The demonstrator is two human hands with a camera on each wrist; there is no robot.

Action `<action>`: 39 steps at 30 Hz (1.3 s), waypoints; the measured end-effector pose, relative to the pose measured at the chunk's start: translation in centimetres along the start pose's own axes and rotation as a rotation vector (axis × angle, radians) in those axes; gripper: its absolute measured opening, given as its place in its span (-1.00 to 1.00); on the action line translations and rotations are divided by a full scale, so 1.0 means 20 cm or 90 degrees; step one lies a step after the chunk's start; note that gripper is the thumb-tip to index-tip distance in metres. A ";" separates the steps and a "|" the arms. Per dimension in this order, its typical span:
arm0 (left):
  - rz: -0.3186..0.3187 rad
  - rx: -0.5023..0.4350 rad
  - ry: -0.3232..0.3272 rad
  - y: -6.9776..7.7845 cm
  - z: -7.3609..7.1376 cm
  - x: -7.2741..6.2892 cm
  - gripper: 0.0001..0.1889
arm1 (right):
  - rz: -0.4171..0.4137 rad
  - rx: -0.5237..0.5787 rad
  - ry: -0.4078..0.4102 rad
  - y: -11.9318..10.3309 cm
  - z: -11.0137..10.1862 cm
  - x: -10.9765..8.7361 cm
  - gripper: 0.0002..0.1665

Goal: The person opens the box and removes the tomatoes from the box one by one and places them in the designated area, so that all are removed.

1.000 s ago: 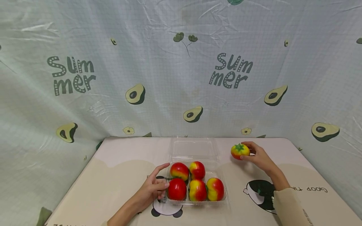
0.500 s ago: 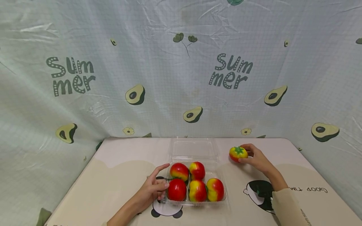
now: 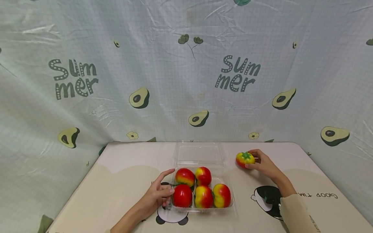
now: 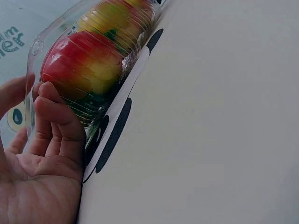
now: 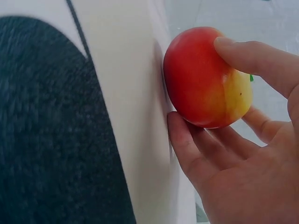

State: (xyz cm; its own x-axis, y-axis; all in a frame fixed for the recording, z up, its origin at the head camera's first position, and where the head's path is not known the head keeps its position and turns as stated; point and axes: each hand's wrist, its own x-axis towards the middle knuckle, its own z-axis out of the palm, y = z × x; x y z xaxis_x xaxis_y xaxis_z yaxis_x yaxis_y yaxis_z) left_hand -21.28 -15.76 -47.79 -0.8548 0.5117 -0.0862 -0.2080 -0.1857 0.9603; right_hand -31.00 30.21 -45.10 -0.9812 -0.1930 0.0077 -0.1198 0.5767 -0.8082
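Note:
A clear plastic clamshell box (image 3: 204,209) lies on the table, its transparent lid (image 3: 199,153) folded back. Several red-and-yellow tomato-like fruits sit in it, including a mostly red one (image 3: 182,195) at the front left; the back right compartment holds none. At the box's left side, my left hand (image 3: 157,194) grips the edge, index finger stretched along it; the left wrist view shows the clear rim (image 4: 31,60) among the fingers. To the right of the box, my right hand (image 3: 263,163) holds another such fruit (image 3: 245,159) with a green leafy top, between thumb (image 5: 247,51) and fingers, low by the table.
The table (image 3: 122,181) bears a cartoon print with black-and-white figures (image 3: 266,202). A pale curtain (image 3: 163,71) with avocado and lettering prints hangs behind the table and along both sides.
My right hand has moved slightly left and toward me with the fruit, then stayed nearly still. The left hand and the box have not moved.

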 end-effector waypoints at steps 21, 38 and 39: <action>-0.002 -0.001 0.002 0.00 0.00 0.00 -0.16 | 0.013 0.009 -0.012 0.02 0.00 0.01 -0.13; -0.001 0.001 0.001 -0.01 -0.01 0.00 -0.16 | 0.037 0.004 -0.024 0.01 0.00 0.00 -0.10; -0.001 0.002 0.002 -0.01 -0.01 0.00 -0.16 | 0.037 0.002 -0.027 0.01 0.00 0.00 -0.09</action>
State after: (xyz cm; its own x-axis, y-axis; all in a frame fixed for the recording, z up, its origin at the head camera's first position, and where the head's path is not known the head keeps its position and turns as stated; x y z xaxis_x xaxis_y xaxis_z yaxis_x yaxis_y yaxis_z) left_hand -21.29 -15.89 -48.08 -0.8559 0.5094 -0.0888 -0.2084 -0.1827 0.9608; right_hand -30.97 30.32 -45.29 -0.9790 -0.1934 -0.0645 -0.0625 0.5859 -0.8080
